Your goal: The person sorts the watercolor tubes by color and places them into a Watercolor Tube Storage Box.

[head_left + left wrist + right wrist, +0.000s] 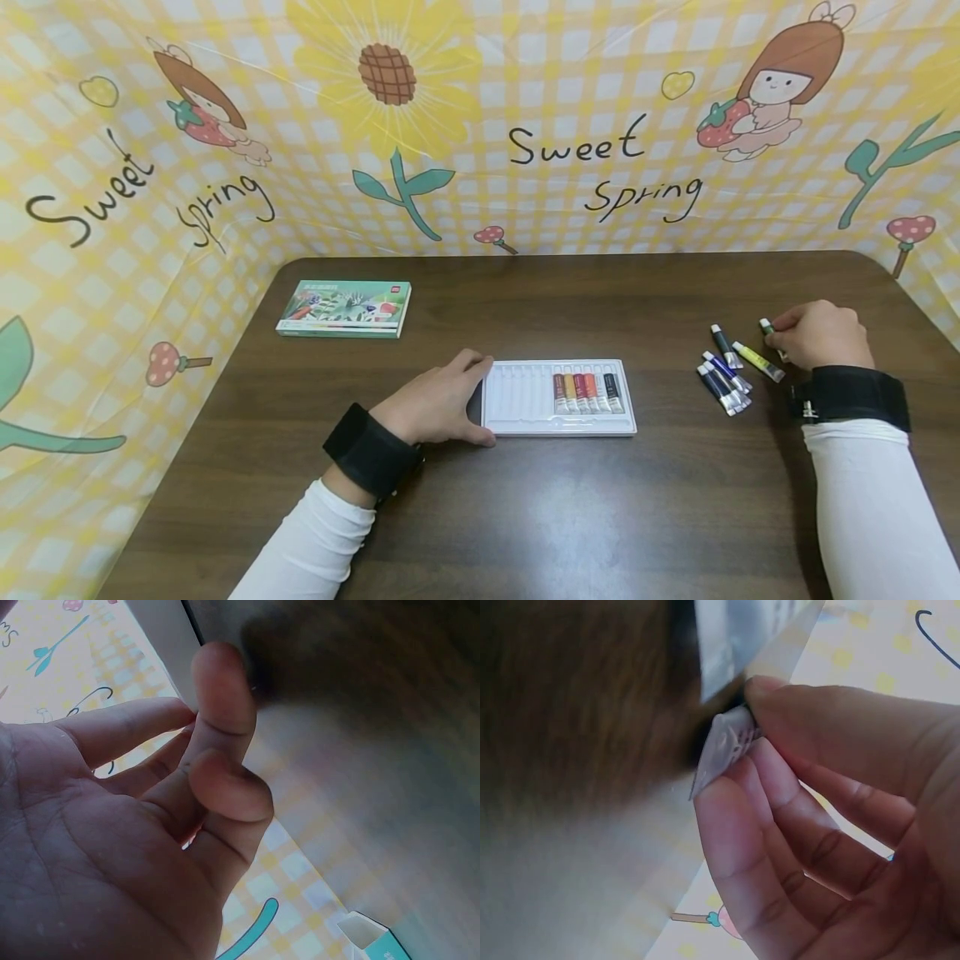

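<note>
A white plastic tray (517,396) lies on the table, with several paint tubes (581,393) in brown, ochre, crimson, orange, white and black side by side in its right part. My left hand (442,400) grips the tray's left end, thumb at the near corner and fingers at the far one. Off to the right, my right hand (825,337) pinches a small paint tube (731,742) between thumb and fingers; its green-banded capped end pokes out leftward in the head view. Beside that hand lie a yellow-green tube (759,361), a dark tube (725,346) and several blue-banded tubes (722,387).
A green illustrated box (345,308) rests at the table's back left. Yellow checked cloth (555,75) with printed flowers and lettering hangs behind and at both sides of the brown wooden table (570,517).
</note>
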`<control>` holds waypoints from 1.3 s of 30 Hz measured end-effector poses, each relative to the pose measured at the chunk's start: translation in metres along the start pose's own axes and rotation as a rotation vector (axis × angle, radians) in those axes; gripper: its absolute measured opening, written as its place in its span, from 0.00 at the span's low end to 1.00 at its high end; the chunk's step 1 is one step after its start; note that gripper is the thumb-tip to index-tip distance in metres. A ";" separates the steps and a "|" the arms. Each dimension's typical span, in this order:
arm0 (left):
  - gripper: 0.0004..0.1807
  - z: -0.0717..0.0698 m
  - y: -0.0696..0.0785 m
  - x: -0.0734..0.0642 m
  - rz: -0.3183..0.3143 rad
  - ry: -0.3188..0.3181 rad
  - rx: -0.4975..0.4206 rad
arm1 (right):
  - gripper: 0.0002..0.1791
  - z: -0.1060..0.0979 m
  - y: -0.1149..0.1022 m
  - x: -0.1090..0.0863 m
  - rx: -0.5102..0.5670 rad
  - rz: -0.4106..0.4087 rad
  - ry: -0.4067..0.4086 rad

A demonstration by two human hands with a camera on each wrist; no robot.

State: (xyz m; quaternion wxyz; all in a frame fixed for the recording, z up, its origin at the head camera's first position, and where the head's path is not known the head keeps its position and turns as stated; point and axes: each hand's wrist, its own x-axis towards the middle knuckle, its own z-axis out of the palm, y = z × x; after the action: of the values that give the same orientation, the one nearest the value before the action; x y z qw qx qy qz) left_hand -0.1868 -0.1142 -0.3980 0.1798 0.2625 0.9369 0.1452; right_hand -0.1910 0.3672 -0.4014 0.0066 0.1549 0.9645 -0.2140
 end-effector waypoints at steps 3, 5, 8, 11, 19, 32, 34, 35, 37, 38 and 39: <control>0.58 0.000 0.000 -0.001 0.001 0.001 -0.002 | 0.16 0.000 0.000 0.000 -0.001 -0.004 0.003; 0.58 0.000 0.001 -0.001 0.001 0.002 -0.004 | 0.16 0.000 0.000 0.000 -0.001 -0.007 0.004; 0.58 0.000 0.001 -0.001 0.001 0.003 -0.007 | 0.17 -0.001 0.001 0.000 -0.001 -0.012 0.005; 0.58 0.000 0.001 -0.001 0.001 0.003 -0.006 | 0.17 -0.001 0.001 -0.001 0.000 -0.012 0.003; 0.58 0.000 0.000 -0.001 -0.003 0.000 -0.007 | 0.18 -0.002 -0.001 -0.004 0.002 -0.007 0.010; 0.58 0.000 0.001 -0.001 0.003 0.004 -0.005 | 0.19 -0.003 -0.015 -0.008 0.004 -0.063 0.019; 0.58 0.000 0.001 -0.001 0.001 0.004 -0.004 | 0.19 -0.002 -0.018 -0.008 0.007 -0.074 0.021; 0.58 0.000 0.001 -0.001 0.000 0.004 -0.004 | 0.19 -0.002 -0.019 -0.008 0.008 -0.078 0.021; 0.58 0.000 0.001 -0.002 0.000 0.003 -0.003 | 0.19 -0.001 -0.022 -0.008 0.008 -0.087 0.026; 0.58 0.000 0.001 -0.002 0.000 0.003 -0.003 | 0.19 -0.001 -0.023 -0.008 0.009 -0.092 0.027; 0.58 0.000 0.001 -0.002 0.001 0.003 -0.003 | 0.19 -0.001 -0.024 -0.008 0.009 -0.099 0.031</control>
State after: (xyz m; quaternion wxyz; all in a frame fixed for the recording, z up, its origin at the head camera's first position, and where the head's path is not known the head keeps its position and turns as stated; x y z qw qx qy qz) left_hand -0.1851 -0.1144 -0.3970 0.1787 0.2624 0.9368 0.1470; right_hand -0.1906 0.3445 -0.3904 -0.0196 0.1101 0.9700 -0.2159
